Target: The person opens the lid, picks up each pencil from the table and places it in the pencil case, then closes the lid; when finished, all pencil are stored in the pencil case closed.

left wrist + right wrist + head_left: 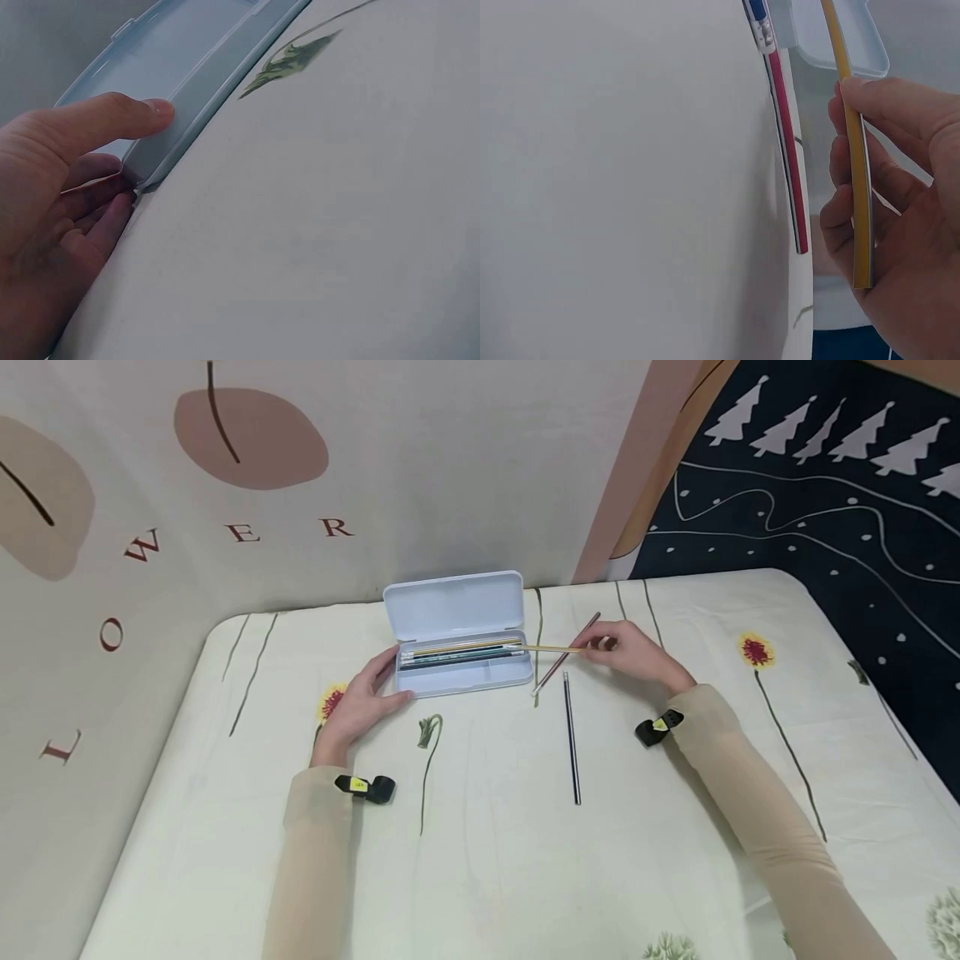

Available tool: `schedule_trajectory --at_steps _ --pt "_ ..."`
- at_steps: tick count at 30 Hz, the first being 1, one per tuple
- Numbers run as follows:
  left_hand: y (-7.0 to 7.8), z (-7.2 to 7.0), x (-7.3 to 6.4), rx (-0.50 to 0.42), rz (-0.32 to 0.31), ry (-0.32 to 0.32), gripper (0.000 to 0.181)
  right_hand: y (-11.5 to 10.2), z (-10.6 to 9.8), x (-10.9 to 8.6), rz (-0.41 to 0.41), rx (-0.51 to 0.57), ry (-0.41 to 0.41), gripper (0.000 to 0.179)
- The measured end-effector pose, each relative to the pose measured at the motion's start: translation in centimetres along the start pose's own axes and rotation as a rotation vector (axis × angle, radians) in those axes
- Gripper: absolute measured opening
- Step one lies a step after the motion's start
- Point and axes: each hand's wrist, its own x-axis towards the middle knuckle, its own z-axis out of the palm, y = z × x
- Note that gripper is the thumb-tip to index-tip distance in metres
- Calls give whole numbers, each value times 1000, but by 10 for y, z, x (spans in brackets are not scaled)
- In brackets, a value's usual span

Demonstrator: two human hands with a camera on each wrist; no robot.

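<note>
A pale blue pencil case [450,682] lies with its lid [453,606] raised, several pencils [459,654] side by side in its rear part. My left hand [363,702] grips the case's left end. In the left wrist view, the thumb [142,120] rests on the front wall of the case and the other fingers are at its corner. My right hand [630,653] pinches a yellow pencil [861,187], whose far end reaches over the right end of the case. Beneath that hand, a dark red pencil [561,665] lies slanted on the cloth.
A dark blue striped pencil [572,739] lies on the cloth, right of and in front of the case. The white tablecloth [480,860] has printed flowers and stems. Fabric with lettering hangs behind the table, and dark fabric with trees [810,502] at the right.
</note>
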Motion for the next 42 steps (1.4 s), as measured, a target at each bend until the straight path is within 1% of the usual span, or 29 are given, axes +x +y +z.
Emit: schedule_trajectory --at_steps 8,12,17,19,24,28,34,37,42 --pt "1 0 0 -9 4 1 85 -10 12 11 -19 -6 12 17" --pt "2 0 -1 -8 3 -1 85 -14 18 16 -19 2 1 17" --pt "3 0 -3 -3 -4 -1 85 -48 22 18 -21 -13 -35 18" --pt "3 0 -3 -2 -3 0 85 -52 25 22 -23 -13 -47 18" --pt "1 -1 -3 -12 4 1 85 -30 36 38 -37 14 -49 19" --pt "1 -1 -2 -17 6 0 85 -35 41 46 -61 24 -51 18" --pt "2 -1 -1 -21 3 0 84 -45 48 57 -69 17 -78 17" --pt "2 0 -1 -23 0 -1 84 -49 52 63 -86 12 -90 17" --pt "1 -1 -1 -26 -2 -1 85 -53 60 74 -117 41 -108 17"
